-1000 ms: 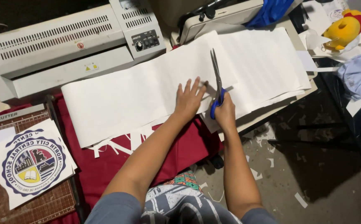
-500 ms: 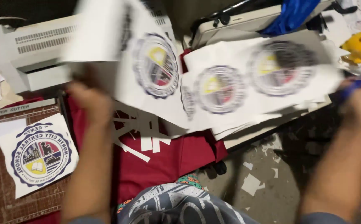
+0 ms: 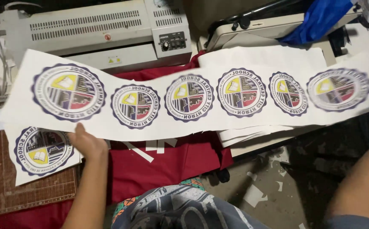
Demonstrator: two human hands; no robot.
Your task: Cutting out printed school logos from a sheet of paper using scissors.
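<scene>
A long white paper strip (image 3: pixel 193 123) printed with several round multicoloured seals is stretched across the view, printed side up. My left hand (image 3: pixel 86 142) grips its lower edge near the left end, with the fingers tucked behind the paper. My right forearm (image 3: pixel 362 182) comes in at the lower right and runs off the frame, so that hand is out of sight. The strip's right end reaches the frame's edge and looks blurred.
A grey laminating machine (image 3: pixel 108 32) stands behind the strip. Beneath it lie a red cloth (image 3: pixel 171 165), a brown cutting mat (image 3: pixel 6 186) and a separate seal print (image 3: pixel 40 152). White sheets (image 3: pixel 252 135) are stacked on the right, with a blue cloth (image 3: pixel 316 19) behind and paper scraps (image 3: pixel 252 195) on the floor.
A second ago my hands were cutting the blank side of the paper with scissors. The paper was then flipped, and the strip is now spread out printed side up.
</scene>
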